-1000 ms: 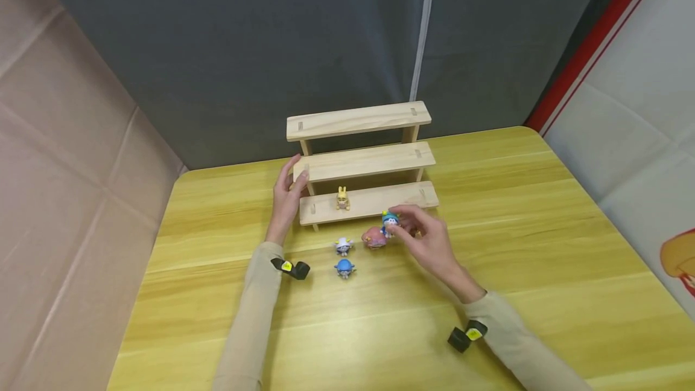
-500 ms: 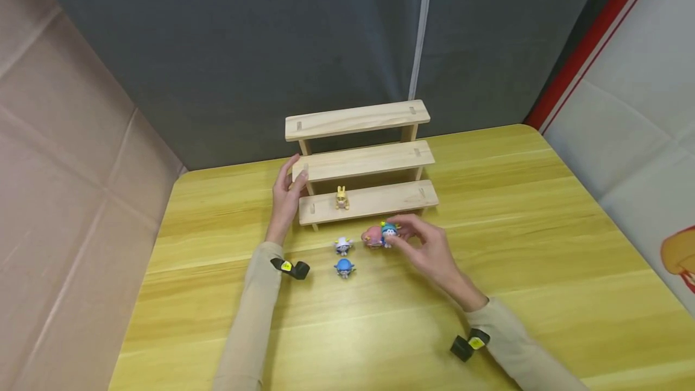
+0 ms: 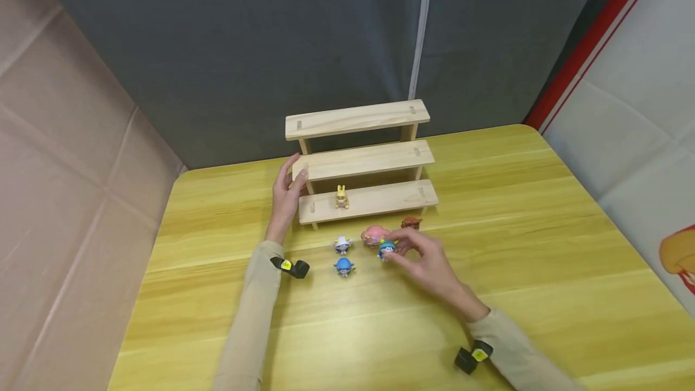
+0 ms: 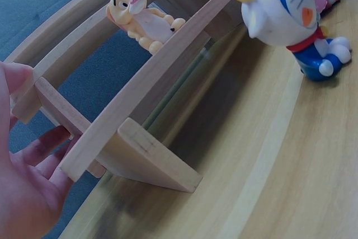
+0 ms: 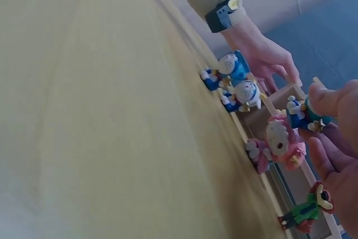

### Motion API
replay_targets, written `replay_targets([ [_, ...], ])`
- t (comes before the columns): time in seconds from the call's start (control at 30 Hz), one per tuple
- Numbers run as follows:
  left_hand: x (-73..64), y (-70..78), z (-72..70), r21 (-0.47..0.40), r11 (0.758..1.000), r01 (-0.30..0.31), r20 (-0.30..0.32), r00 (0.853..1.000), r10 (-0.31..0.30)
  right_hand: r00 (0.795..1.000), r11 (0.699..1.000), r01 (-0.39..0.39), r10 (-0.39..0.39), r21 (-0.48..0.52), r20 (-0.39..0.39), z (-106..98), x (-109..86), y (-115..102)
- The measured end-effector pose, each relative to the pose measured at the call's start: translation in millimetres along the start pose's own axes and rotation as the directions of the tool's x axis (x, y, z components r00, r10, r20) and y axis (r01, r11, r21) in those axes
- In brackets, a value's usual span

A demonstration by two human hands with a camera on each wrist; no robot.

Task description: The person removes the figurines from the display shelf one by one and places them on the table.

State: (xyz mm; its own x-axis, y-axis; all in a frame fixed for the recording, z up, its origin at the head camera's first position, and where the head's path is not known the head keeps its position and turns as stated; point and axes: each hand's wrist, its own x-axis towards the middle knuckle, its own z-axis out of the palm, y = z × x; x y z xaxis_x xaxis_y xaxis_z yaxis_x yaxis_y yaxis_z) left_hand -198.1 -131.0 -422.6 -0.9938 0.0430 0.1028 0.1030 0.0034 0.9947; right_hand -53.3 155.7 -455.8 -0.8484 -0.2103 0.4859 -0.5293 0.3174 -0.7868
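Observation:
A three-tier wooden display shelf (image 3: 365, 162) stands at the back of the table. My left hand (image 3: 285, 198) grips the left end of its middle tier, thumb on top. On the bottom tier sits a yellow rabbit-eared figurine (image 3: 341, 197). My right hand (image 3: 429, 258) pinches a blue-and-white figurine with a teal hat (image 3: 387, 249) between thumb and fingers; the right wrist view shows it held above the tabletop. Close behind it is a pink figurine (image 3: 373, 235). Left of these stand a white-hatted figurine (image 3: 342, 245) and a blue-hatted figurine (image 3: 344, 267).
A reddish-brown-topped figurine in green (image 5: 307, 211) stands on the table right of the pink one, partly behind my right hand in the head view. A dark curtain (image 3: 244, 65) hangs behind the wooden table (image 3: 516, 228).
My right hand has brought the teal-hatted figurine down and nearer to me, to the front of the pink one. The reddish-brown figurine is now more visible. My left hand stays on the shelf.

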Motion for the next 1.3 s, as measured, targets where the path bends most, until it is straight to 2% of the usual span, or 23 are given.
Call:
replay_targets([
  [0.17,-0.9,1.3,0.3,0.011,1.0,0.002,-0.002,1.0,-0.002,0.998,0.999,0.038,-0.038,0.011,0.049,9.1,-6.0,2.9],
  [0.23,1.7,-3.6,-1.0,-0.001,1.0,0.0,0.0,1.0,0.0,0.997,0.999,0.037,-0.039,0.022,0.072,12.2,-8.3,3.7],
  [0.43,11.9,-24.4,-4.4,-0.018,1.0,-0.01,-0.006,1.0,0.01,0.992,0.999,-0.015,0.009,0.049,0.126,15.9,-12.2,6.0],
  [0.6,12.5,-28.7,-3.7,0.012,0.999,-0.03,-0.02,0.999,0.03,0.987,0.997,-0.067,0.06,0.044,0.15,16.3,-14.0,7.4],
  [0.8,11.2,-29.2,-4.6,0.029,0.999,-0.028,-0.024,0.999,0.028,0.983,0.995,-0.092,0.086,0.031,0.16,18.1,-15.5,8.4],
  [1.03,11.1,-24.4,-5.4,0.005,1.0,-0.001,-0.018,1.0,0.001,0.982,0.992,-0.127,0.124,0.006,0.141,19.9,-18.0,9.7],
  [1.3,-2.1,4.5,0.6,0.02,1.0,0.015,-0.013,1.0,-0.015,0.98,0.989,-0.144,0.138,0.028,0.144,20.8,-19.6,9.2],
])
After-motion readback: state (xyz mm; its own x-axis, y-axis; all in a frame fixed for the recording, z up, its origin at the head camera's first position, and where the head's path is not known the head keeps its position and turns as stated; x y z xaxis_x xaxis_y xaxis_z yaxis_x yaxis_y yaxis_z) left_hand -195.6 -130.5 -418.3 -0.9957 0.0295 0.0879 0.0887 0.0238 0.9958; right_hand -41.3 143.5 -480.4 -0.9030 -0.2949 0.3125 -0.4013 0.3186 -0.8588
